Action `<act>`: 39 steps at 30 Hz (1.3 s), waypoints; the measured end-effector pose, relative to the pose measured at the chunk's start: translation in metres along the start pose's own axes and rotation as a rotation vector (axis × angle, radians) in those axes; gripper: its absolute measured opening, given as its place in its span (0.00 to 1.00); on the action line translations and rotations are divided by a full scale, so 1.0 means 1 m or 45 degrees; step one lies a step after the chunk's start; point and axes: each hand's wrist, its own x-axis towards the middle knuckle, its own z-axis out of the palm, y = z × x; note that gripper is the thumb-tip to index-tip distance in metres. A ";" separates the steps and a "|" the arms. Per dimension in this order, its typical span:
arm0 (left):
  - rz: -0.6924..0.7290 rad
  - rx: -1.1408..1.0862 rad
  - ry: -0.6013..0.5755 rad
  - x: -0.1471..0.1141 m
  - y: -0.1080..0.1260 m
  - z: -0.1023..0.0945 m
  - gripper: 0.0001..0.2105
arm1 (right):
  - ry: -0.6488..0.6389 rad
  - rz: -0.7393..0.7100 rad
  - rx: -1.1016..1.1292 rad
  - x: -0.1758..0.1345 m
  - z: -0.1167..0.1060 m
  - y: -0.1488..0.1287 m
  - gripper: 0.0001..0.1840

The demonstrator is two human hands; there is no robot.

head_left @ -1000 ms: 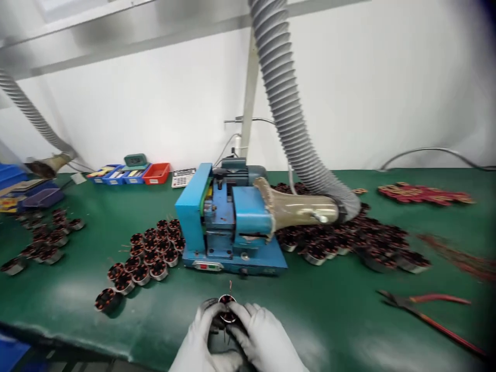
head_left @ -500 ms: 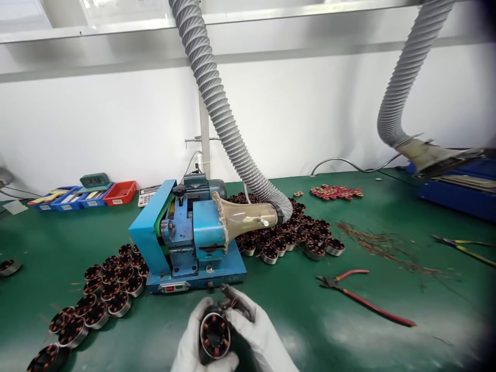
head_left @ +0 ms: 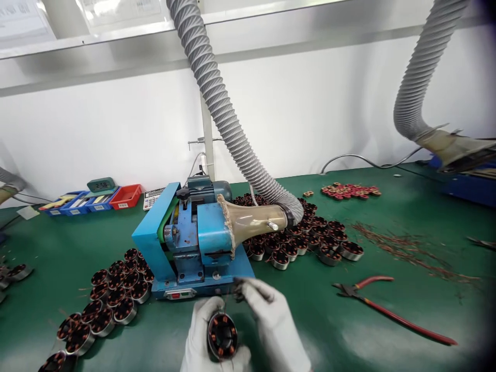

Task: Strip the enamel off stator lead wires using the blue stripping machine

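Note:
My left hand (head_left: 197, 336), in a white glove, is closed around a motor stator (head_left: 222, 337), a metal ring with copper windings inside. Its open face points toward me, and thin wires stick out at the top and bottom. Just right of the stator's top, my right hand (head_left: 267, 315) wears a white glove with blackened fingertips. Its fingers are bent together in a pinch; what lies between them, if anything, cannot be made out. Both hands are in front of a blue belt grinding machine (head_left: 186, 237) with a clear suction funnel (head_left: 256, 219) on its right side.
Several stators (head_left: 103, 320) sit in rows at left; a larger group (head_left: 281, 258) lies behind the funnel. Red-handled cutters (head_left: 403, 318), loose copper wire (head_left: 403, 253) and red rings (head_left: 351, 190) are at right. A grey hose (head_left: 228, 119) hangs above. Small bins (head_left: 126, 197) stand at back left.
My right hand has moved off the stator's upper edge, slightly up and right, its fingers now apart from the ring. My left hand still holds the stator. The view has shifted somewhat.

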 end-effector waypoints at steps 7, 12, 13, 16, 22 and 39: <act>-0.269 -0.296 0.105 0.051 0.001 0.024 0.18 | -0.057 -0.215 -0.468 0.009 0.022 0.036 0.10; -0.269 -0.316 0.066 0.070 0.000 0.032 0.19 | -0.016 -0.198 -0.481 0.036 0.026 0.036 0.11; -0.258 -0.307 0.051 0.072 -0.001 0.032 0.19 | -0.010 -0.197 -0.485 0.038 0.026 0.036 0.11; -0.256 -0.268 0.041 0.075 -0.004 0.033 0.18 | -0.010 -0.188 -0.481 0.040 0.025 0.035 0.11; -0.266 -0.254 0.049 0.077 -0.002 0.037 0.17 | -0.021 -0.179 -0.451 0.040 0.026 0.033 0.12; -0.752 -0.578 -0.231 0.031 0.018 -0.011 0.24 | -0.346 0.090 -0.250 -0.028 -0.006 -0.012 0.11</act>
